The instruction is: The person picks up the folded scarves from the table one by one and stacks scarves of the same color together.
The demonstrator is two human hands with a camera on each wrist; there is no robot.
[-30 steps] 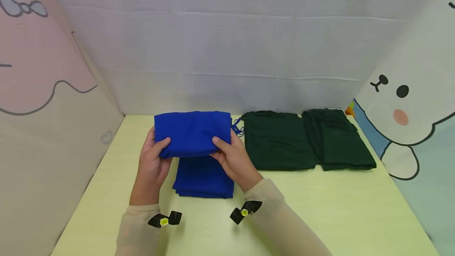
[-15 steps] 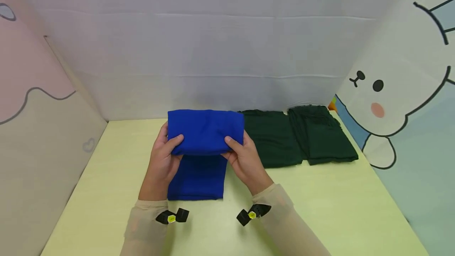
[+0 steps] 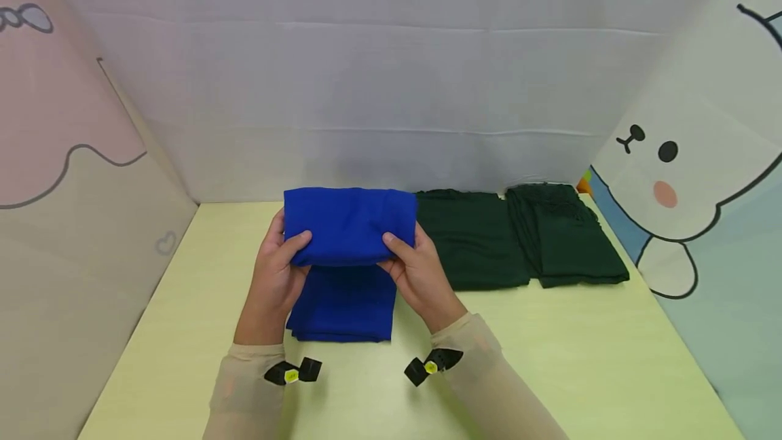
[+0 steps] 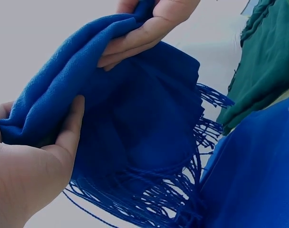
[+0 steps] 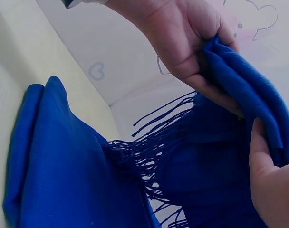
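Note:
A folded blue scarf (image 3: 348,223) is held up between both hands in the head view. My left hand (image 3: 277,270) grips its left end, thumb on the near face and fingers behind. At the right end my right hand (image 3: 421,267) grips it the same way. Both wrist views show the scarf's lower layer (image 4: 139,114) hanging down with a long fringe (image 5: 149,156). Below and behind the held scarf lies another folded blue cloth (image 3: 342,311) on the table, its far part hidden by the raised one.
Two folded dark green fringed cloths, one (image 3: 473,243) near the middle and one (image 3: 568,236) further right, lie side by side at the back of the pale yellow table (image 3: 550,358). A white curtain wall (image 3: 391,87) stands behind, with cartoon-printed panels on both sides.
The view swung right, then partly back left. Both hands keep hold of the blue scarf, which now overlaps the left edge of the middle green cloth in the head view.

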